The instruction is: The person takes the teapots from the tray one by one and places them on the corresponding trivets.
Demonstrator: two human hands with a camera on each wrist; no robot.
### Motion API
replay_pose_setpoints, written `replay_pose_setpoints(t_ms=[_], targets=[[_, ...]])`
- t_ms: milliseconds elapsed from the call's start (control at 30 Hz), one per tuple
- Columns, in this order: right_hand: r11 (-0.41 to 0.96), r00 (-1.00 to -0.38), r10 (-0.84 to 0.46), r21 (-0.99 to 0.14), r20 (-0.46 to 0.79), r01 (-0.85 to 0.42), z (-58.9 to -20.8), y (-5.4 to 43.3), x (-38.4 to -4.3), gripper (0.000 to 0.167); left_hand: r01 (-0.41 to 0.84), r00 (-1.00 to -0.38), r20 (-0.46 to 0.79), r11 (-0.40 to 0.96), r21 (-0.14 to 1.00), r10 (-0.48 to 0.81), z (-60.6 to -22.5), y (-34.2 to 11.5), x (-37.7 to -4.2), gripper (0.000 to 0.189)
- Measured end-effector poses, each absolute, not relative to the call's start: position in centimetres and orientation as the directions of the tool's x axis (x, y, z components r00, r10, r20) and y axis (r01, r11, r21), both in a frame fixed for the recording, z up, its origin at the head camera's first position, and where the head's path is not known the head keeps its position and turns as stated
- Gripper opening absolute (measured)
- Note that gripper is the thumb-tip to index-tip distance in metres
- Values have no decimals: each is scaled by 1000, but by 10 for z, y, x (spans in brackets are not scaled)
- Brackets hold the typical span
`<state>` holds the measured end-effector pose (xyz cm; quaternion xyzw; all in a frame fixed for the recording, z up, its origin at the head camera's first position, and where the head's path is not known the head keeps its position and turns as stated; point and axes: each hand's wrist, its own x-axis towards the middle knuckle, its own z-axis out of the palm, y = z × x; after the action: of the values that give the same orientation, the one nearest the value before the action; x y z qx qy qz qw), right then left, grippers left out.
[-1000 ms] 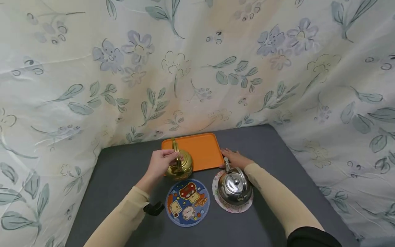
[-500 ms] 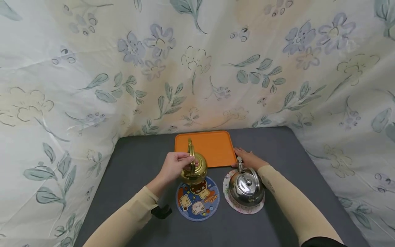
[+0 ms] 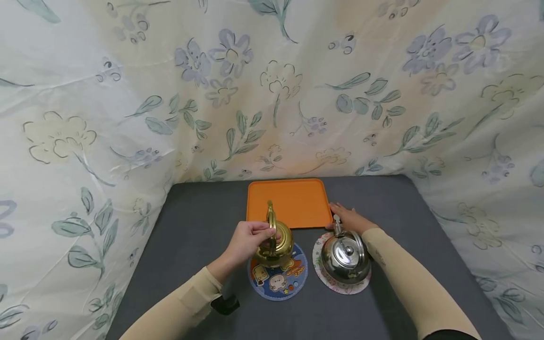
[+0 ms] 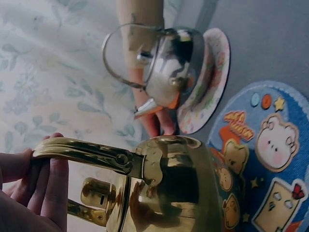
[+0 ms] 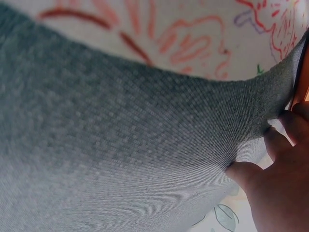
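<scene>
My left hand (image 3: 250, 241) grips the arched handle (image 4: 87, 150) of a gold kettle (image 3: 282, 243). In the head view the kettle overlaps the far part of a round blue cartoon mat (image 3: 280, 283); the left wrist view shows it close to that mat. My right hand (image 3: 350, 219) lies with fingers extended at the right edge of an orange tray (image 3: 293, 198). Just in front of that hand, a silver kettle (image 3: 346, 259) sits on a round white floral mat (image 3: 335, 283), its spout toward the tray.
A grey tabletop (image 3: 199, 208) carries everything. Behind and at both sides hangs a floral curtain (image 3: 272, 94). The two round mats lie side by side in front of the tray.
My left hand has brought the gold kettle from the tray's near left corner toward me, over the blue mat. The right hand has stayed at the tray's edge. The head view has shifted.
</scene>
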<state>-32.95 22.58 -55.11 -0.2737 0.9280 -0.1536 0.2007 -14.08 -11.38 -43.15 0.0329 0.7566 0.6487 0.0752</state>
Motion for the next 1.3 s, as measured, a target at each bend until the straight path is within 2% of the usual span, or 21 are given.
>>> replay_pose_setpoints(t_ms=[433,667,933,1300], targets=[[799,-773,-568,-415,-283,-435,-547,233,-334,90,0,-978,-35,168,986,204,-439,-108,-128,31],[811,-784,-553,-400,-283,-428,-541,232,-333,83,7,-978,-31,178,984,208,-440,-105,-119,31],[800,-772,-566,-421,-290,-428,-549,230,-326,87,-16,-976,-51,165,986,211,-445,-104,-106,30],[807,-774,-557,-415,-301,-419,-552,226,-324,81,-43,-976,-72,139,989,206,-446,-104,-99,31]])
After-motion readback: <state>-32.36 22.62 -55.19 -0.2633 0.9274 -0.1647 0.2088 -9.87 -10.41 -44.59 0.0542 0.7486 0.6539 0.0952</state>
